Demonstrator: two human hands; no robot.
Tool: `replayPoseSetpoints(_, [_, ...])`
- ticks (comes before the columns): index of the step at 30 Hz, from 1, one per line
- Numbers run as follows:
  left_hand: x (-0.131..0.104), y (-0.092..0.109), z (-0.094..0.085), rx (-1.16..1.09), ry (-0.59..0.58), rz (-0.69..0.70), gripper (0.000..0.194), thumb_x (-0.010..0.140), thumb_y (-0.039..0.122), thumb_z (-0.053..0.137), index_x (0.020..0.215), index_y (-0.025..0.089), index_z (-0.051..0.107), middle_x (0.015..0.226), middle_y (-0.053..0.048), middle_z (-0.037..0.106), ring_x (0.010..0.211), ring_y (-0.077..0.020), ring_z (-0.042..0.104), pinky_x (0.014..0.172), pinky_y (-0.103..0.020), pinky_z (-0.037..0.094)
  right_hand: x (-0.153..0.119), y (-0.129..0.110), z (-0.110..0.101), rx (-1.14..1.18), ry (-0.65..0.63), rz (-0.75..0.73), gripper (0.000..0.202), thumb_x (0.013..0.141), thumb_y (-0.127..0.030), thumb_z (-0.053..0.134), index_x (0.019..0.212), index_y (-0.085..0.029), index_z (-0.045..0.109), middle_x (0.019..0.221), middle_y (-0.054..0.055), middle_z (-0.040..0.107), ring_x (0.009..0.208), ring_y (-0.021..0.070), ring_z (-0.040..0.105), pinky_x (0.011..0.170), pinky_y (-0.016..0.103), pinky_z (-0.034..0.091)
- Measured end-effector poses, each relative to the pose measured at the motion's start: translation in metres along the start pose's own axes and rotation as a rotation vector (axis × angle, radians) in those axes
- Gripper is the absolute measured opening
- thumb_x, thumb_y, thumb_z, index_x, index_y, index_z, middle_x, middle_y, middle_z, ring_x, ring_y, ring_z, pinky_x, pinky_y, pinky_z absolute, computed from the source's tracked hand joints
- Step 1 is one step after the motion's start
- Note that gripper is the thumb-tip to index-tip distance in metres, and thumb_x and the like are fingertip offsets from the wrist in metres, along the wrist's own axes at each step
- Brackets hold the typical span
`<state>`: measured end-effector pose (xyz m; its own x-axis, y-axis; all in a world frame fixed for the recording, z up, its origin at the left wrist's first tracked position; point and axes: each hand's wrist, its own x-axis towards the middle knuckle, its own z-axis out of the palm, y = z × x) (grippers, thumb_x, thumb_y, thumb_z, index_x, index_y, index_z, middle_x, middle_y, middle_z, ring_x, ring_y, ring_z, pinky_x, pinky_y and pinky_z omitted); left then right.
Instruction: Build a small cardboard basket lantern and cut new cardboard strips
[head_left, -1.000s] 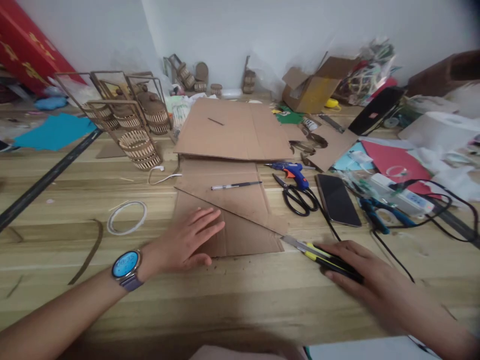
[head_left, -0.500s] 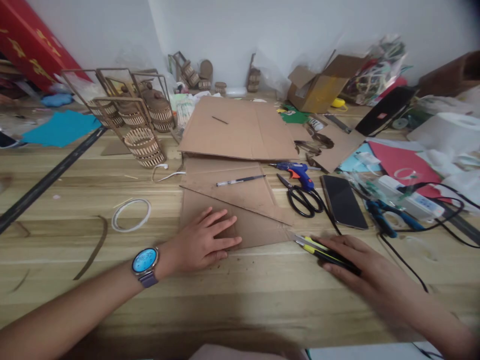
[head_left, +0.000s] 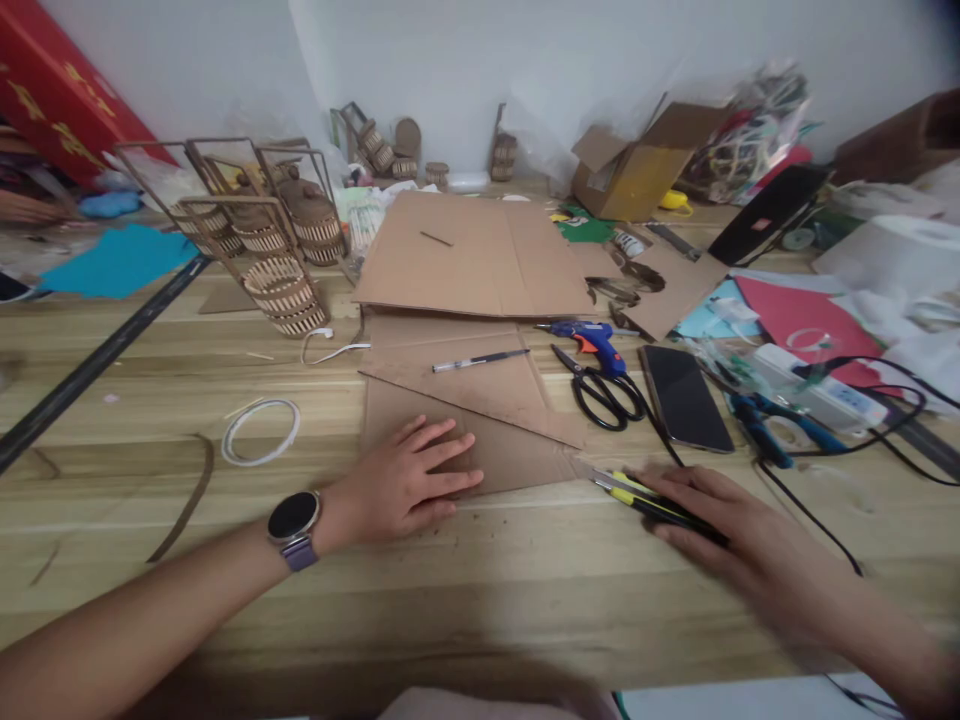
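Note:
My left hand lies flat with spread fingers on a brown cardboard sheet. In my right hand is a yellow and black utility knife, its blade out and its tip at the sheet's right corner. A dark slanting line crosses the cardboard above my left fingers. Beyond it, a pen rests on the cardboard. A larger cardboard piece lies farther back, with a thin dark strip on top.
Right of the cardboard are a blue glue gun, black scissors, a phone and a power strip with cables. On the left stand small slatted buckets with tall handles, near a white tape ring. An open box stands behind.
My right hand and the knife have shifted very slightly to the right. My left hand stays in place on the cardboard. The watch display has gone dark.

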<state>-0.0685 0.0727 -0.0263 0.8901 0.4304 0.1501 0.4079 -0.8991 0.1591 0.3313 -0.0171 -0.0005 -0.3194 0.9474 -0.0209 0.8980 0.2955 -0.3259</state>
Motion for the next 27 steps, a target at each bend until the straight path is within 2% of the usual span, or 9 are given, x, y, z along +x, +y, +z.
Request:
replayPoseSetpoints(5, [-0.003, -0.002, 0.001, -0.032, 0.020, -0.002, 0.055, 0.099, 0.050, 0.043, 0.148, 0.023, 0.041, 0.154, -0.011, 0.044, 0.144, -0.0310, 0.033, 0.116, -0.056, 0.027, 0.002, 0.020, 0.001, 0.005, -0.032, -0.008, 0.049, 0.094, -0.051, 0.049, 0.135, -0.028, 0.061, 0.131, 0.013, 0.063, 0.118, 0.0332, 0.062, 0.097, 0.050, 0.053])
replayPoseSetpoints(9, [-0.003, -0.004, 0.002, -0.024, 0.025, 0.022, 0.044, 0.101, 0.044, 0.042, 0.142, 0.030, 0.050, 0.155, -0.009, 0.041, 0.145, -0.0319, 0.032, 0.115, -0.057, 0.028, 0.012, 0.027, -0.006, -0.001, -0.009, -0.094, 0.047, 0.094, -0.047, 0.050, 0.134, -0.026, 0.062, 0.128, 0.013, 0.064, 0.117, 0.0332, 0.062, 0.096, 0.049, 0.053])
replayPoseSetpoints(14, [-0.002, -0.003, 0.002, -0.018, 0.021, 0.021, 0.040, 0.101, 0.041, 0.042, 0.139, 0.034, 0.053, 0.153, -0.007, 0.044, 0.144, -0.0316, 0.033, 0.114, -0.057, 0.030, 0.023, 0.024, -0.012, -0.011, -0.013, -0.161, 0.043, 0.094, -0.041, 0.048, 0.127, -0.021, 0.067, 0.114, 0.014, 0.069, 0.102, 0.0299, 0.068, 0.084, 0.044, 0.058])
replayPoseSetpoints(19, [-0.001, -0.001, 0.001, -0.016, 0.004, 0.005, 0.039, 0.101, 0.039, 0.043, 0.138, 0.033, 0.054, 0.152, -0.008, 0.045, 0.143, -0.0320, 0.034, 0.113, -0.057, 0.031, 0.010, 0.020, -0.004, -0.058, 0.012, -0.104, 0.044, 0.095, -0.042, 0.049, 0.133, -0.024, 0.062, 0.125, 0.014, 0.065, 0.115, 0.0330, 0.062, 0.094, 0.051, 0.054])
replayPoseSetpoints(23, [-0.002, 0.000, 0.002, -0.016, 0.014, 0.002, 0.039, 0.100, 0.037, 0.044, 0.138, 0.034, 0.054, 0.151, -0.007, 0.047, 0.142, -0.0310, 0.035, 0.114, -0.055, 0.030, -0.002, 0.006, 0.000, -0.048, 0.020, -0.023, 0.047, 0.095, -0.047, 0.046, 0.130, -0.022, 0.065, 0.125, 0.016, 0.066, 0.110, 0.0325, 0.066, 0.092, 0.048, 0.056])
replayPoseSetpoints(27, [0.003, 0.000, -0.002, -0.002, 0.008, 0.013, 0.041, 0.100, 0.037, 0.045, 0.140, 0.038, 0.051, 0.147, -0.008, 0.049, 0.135, -0.0318, 0.039, 0.111, -0.055, 0.032, -0.003, -0.004, -0.001, -0.055, 0.016, -0.031, 0.047, 0.095, -0.046, 0.045, 0.131, -0.021, 0.064, 0.123, 0.016, 0.066, 0.108, 0.0310, 0.066, 0.091, 0.047, 0.056])
